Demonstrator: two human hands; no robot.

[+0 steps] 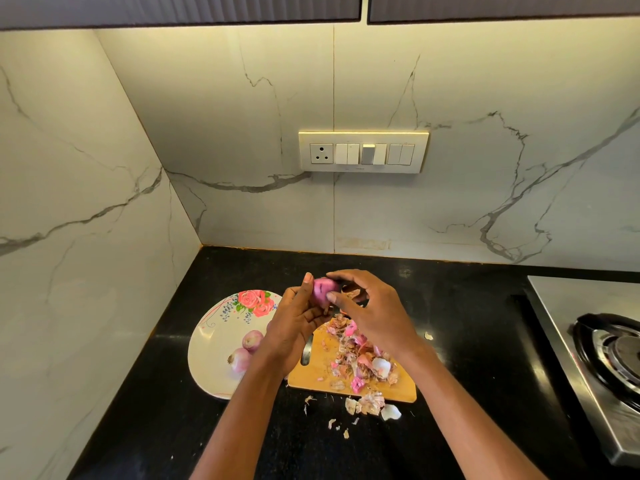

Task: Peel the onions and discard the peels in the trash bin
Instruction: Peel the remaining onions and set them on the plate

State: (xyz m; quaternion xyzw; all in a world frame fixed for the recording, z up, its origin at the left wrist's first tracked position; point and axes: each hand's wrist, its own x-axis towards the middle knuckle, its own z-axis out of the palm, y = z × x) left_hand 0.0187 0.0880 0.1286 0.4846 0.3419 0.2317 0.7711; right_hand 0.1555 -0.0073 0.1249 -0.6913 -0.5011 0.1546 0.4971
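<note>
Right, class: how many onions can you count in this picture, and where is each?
3. One onion is held between the left hand and right hand. Two onions lie on the plate; the left arm may hide more.

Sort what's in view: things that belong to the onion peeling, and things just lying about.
Job: onion held in left hand and right hand; onions on plate; peels; cutting board.
Lying about: stove burner; switch panel.
</note>
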